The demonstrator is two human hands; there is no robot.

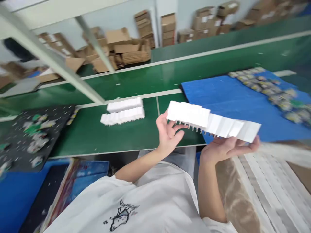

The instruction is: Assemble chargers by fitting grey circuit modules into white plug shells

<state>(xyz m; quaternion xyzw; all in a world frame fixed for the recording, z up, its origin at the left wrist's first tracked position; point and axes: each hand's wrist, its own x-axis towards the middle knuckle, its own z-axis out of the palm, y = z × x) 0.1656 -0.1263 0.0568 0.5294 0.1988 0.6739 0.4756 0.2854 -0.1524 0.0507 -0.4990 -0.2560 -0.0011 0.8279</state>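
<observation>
A long row of white plastic blocks [189, 115] is held up in front of me, its pale prongs showing along the lower edge. It slopes down to the right, with a step between its left and right stretches; whether it is one piece or two I cannot tell. My left hand [168, 134] grips the left end, fingers curled beneath and thumb loose in front. At the right end my right hand [229, 149] supports it from below, thumb at the near side. Two similar white rows [123, 116] lie side by side on the green bench [126, 139], left of my hands.
A blue mat [206, 94] at right bears several small parts [277, 92]. On the left, a black board [55, 129] carries small green and white pieces. Cardboard boxes [131, 51] line the back. A pale post [60, 64] crosses the left side. White strips [272, 181] fill a box at lower right.
</observation>
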